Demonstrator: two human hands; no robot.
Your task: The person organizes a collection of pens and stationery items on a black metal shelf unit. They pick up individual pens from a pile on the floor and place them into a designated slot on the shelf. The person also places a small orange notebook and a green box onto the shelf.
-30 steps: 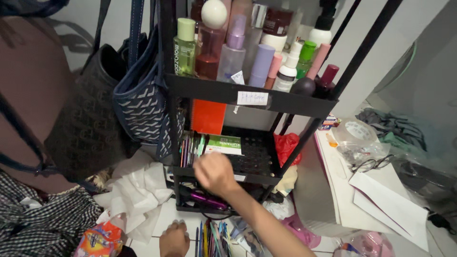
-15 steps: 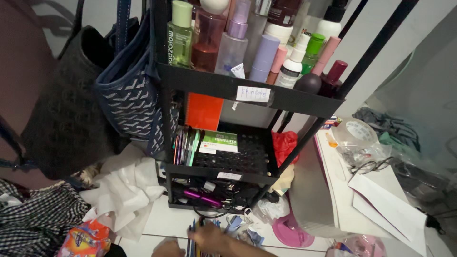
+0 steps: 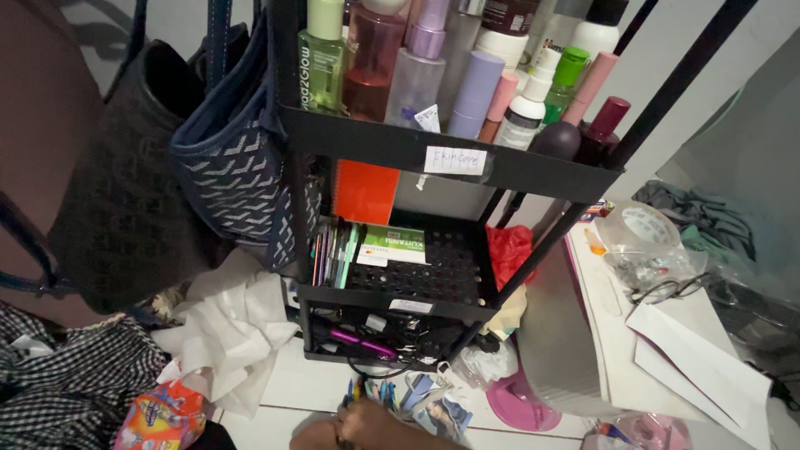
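Head view shows two hands at the very bottom edge, close together over a bunch of thin coloured pens and pencils [image 3: 367, 392] that lies on the white tiled floor [image 3: 308, 385]. One hand [image 3: 379, 423] has its fingers curled around the lower ends of these pens; the blue, yellow and red tips stick out above the knuckles. Which hand it is I cannot tell, because the wrists are cut by the frame. The other hand [image 3: 315, 437] is just beside it, mostly out of the frame, and the state of its fingers I cannot tell.

Just behind the pens stands a black metal three-level trolley [image 3: 450, 158]. Its top level is full of skincare bottles, its middle level holds more upright pens [image 3: 332, 254], a green and white flat box [image 3: 392, 245] and an orange notebook [image 3: 365, 192], and its lowest level holds a purple hair iron [image 3: 360, 342] with black cables.

On the floor to the left lie crumpled white tissue paper [image 3: 229, 329] and an orange snack bag [image 3: 160, 417]. A navy patterned tote bag [image 3: 237, 171] hangs on the trolley side. To the right is a low white table [image 3: 612, 354] with white paper sheets [image 3: 708, 367]
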